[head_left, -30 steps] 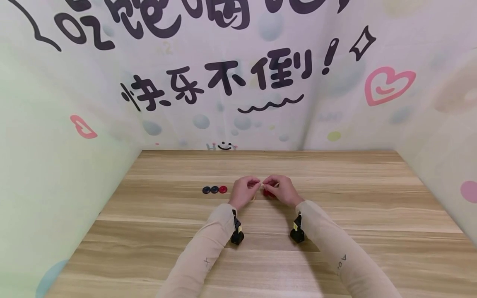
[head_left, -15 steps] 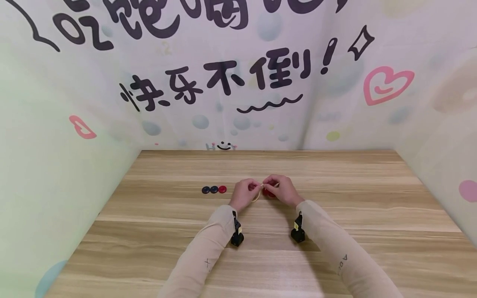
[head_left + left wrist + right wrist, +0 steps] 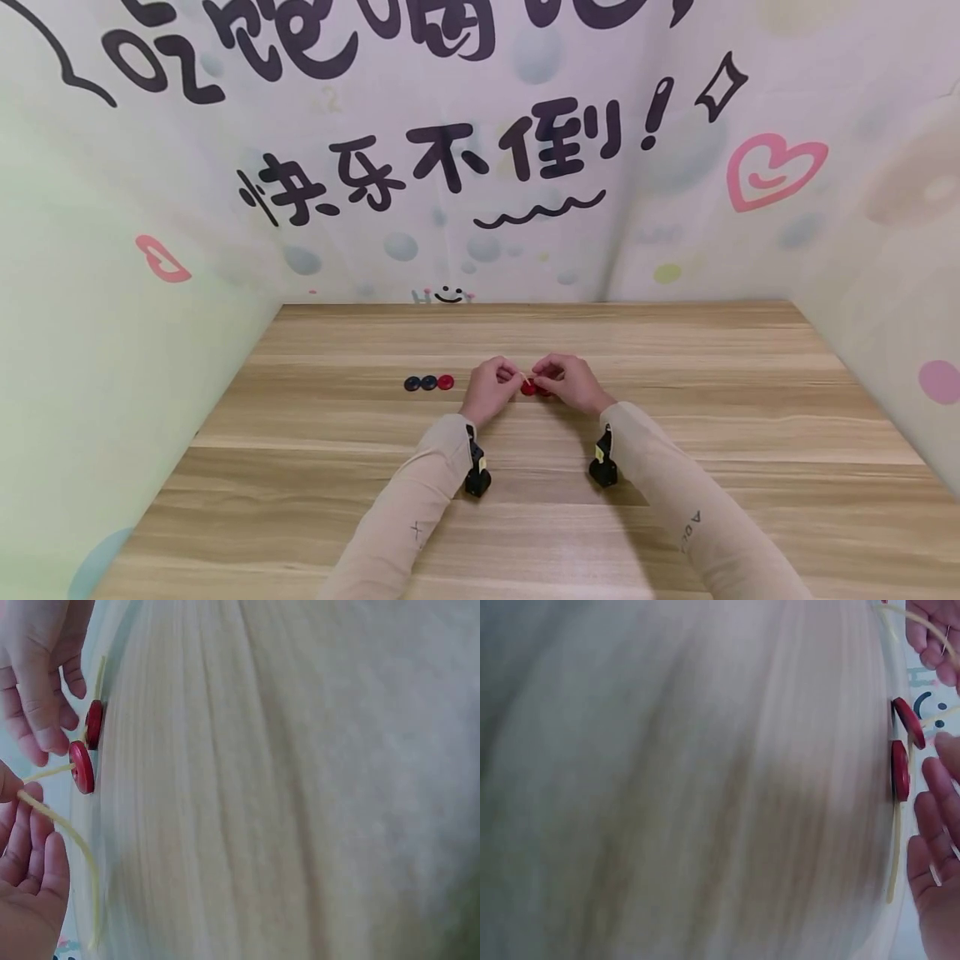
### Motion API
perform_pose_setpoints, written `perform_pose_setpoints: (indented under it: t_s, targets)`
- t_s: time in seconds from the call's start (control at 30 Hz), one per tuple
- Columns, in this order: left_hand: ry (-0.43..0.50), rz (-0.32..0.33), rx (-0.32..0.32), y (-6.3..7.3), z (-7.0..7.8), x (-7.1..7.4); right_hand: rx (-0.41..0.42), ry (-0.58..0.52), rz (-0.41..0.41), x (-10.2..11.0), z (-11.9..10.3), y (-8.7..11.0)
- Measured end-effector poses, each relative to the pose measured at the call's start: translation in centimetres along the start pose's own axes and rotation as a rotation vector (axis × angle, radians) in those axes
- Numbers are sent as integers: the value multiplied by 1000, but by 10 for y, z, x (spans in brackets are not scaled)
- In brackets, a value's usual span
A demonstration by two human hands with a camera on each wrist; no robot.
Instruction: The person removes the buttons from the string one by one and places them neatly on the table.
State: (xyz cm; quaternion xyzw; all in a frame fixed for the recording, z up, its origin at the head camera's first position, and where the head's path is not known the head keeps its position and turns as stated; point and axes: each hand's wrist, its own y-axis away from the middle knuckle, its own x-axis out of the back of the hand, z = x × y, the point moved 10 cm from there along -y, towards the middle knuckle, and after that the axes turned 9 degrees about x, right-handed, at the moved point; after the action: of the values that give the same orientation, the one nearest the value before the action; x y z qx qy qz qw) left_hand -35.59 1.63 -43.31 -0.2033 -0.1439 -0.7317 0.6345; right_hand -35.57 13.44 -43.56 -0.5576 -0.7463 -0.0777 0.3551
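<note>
In the head view my left hand (image 3: 491, 390) is near the middle of the table, pinching a thin yellow cord (image 3: 82, 844) between thumb and finger. A loose tail of cord curves down from that pinch in the left wrist view. The cord runs on to a tilted red button (image 3: 82, 768); a second red button (image 3: 94, 724) lies right behind it, with more cord beyond. My right hand (image 3: 570, 385) is just right of these buttons, its fingers loosely bent close beside them. Nothing shows between those fingers in the right wrist view.
To the left of my hands, two dark blue buttons (image 3: 420, 383) and a red button (image 3: 446, 382) lie in a row on the wooden table (image 3: 337, 467). A printed cloth wall (image 3: 450, 242) stands at the table's back edge.
Both hands' fingertips met at the cord half a second ago; now they are slightly apart. A red button has come into view between them, and the right fingers have come off the cord.
</note>
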Motion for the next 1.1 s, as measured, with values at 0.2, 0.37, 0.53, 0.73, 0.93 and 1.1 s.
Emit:
perform_pose_setpoints:
  t_s: [0.2, 0.37, 0.53, 0.73, 0.93, 1.1]
  targets:
    - [20, 15, 14, 0, 0, 3, -94, 15, -112, -11, 9, 2]
    - [30, 19, 17, 0, 1, 4, -83, 63, -132, -13, 7, 0]
    - [44, 15, 11, 2, 4, 3, -75, 106, -126, -14, 5, -3]
    - [63, 19, 24, 2, 4, 5, -91, 129, -128, -16, 4, -4]
    - [69, 22, 37, 2, 2, 6, -141, 121, -106, -14, 8, -3]
    - [74, 29, 21, 4, 3, 8, -176, 124, -85, -12, 9, -1]
